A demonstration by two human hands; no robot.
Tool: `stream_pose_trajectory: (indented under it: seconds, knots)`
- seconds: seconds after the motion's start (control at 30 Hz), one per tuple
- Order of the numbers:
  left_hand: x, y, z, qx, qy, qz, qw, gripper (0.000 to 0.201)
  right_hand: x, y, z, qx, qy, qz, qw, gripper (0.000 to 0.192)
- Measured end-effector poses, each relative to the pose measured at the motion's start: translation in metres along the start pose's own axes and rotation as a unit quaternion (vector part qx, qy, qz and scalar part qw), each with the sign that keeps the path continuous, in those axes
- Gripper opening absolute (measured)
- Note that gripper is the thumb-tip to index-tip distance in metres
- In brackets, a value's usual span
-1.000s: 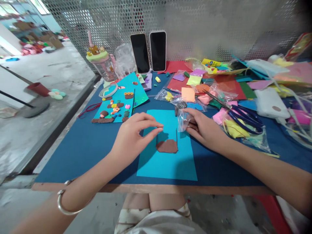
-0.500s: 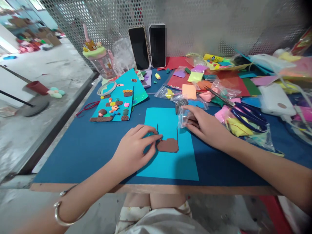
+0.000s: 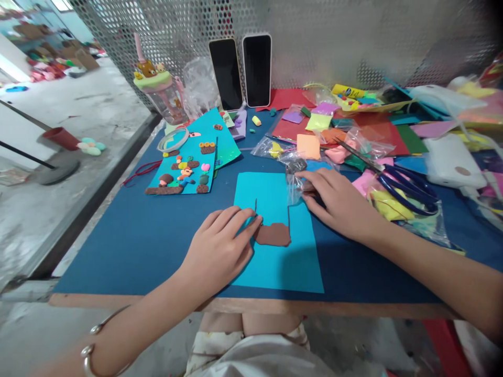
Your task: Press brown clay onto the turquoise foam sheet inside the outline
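Note:
A turquoise sheet [image 3: 301, 267] lies on the dark blue table mat, bearing a flat brown clay shape [image 3: 273, 234]. Two thin brown clay strips rise from it, a right strip [image 3: 288, 214] and a left strip [image 3: 255, 203]. My left hand [image 3: 223, 246] rests over the sheet's left edge, fingers bent and close together, their tips on the lower part of the left strip beside the brown shape. At the sheet's upper right corner, my right hand [image 3: 338, 204] grips a clear plastic bag [image 3: 295, 186] with dark brown clay inside; the fingers partly cover it.
A finished-looking clay picture [image 3: 181, 178] lies to the left under a tape roll [image 3: 173, 140]. Two phones [image 3: 257, 70] lean on the perforated metal panel beside a lidded cup [image 3: 161, 94]. Blue-handled scissors [image 3: 408, 188], bagged colored clay and a white device [image 3: 451, 162] crowd the right.
My left hand's fingers have drawn closer together at the left strip. My right hand stays on the bag with little change. The whole view has shifted slightly.

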State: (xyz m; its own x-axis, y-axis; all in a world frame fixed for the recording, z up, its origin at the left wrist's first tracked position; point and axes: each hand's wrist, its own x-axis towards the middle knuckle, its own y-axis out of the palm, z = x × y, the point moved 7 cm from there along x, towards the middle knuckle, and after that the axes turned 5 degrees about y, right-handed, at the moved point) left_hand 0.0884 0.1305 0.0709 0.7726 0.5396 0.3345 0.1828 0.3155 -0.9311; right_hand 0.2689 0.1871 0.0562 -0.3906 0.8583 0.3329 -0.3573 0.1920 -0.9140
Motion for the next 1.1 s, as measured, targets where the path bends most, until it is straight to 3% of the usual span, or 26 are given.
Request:
stream_pose_trajectory:
  seconds: [0.33, 0.63, 1.1]
  knots:
    - [0.000, -0.006, 0.007, -0.002, -0.010, -0.019, 1.000, 0.032, -0.001, 0.001, -0.003, -0.050, -0.003, -0.012, 0.999, 0.036]
    - [-0.005, -0.003, -0.005, -0.006, 0.007, -0.009, 1.000, 0.030, -0.002, 0.005, 0.000, -0.049, -0.010, -0.023, 0.998, 0.038]
    - [-0.010, -0.007, -0.001, -0.044, -0.038, -0.029, 0.998, 0.028, -0.004, 0.012, 0.002, -0.082, -0.017, -0.012, 0.996, 0.042]
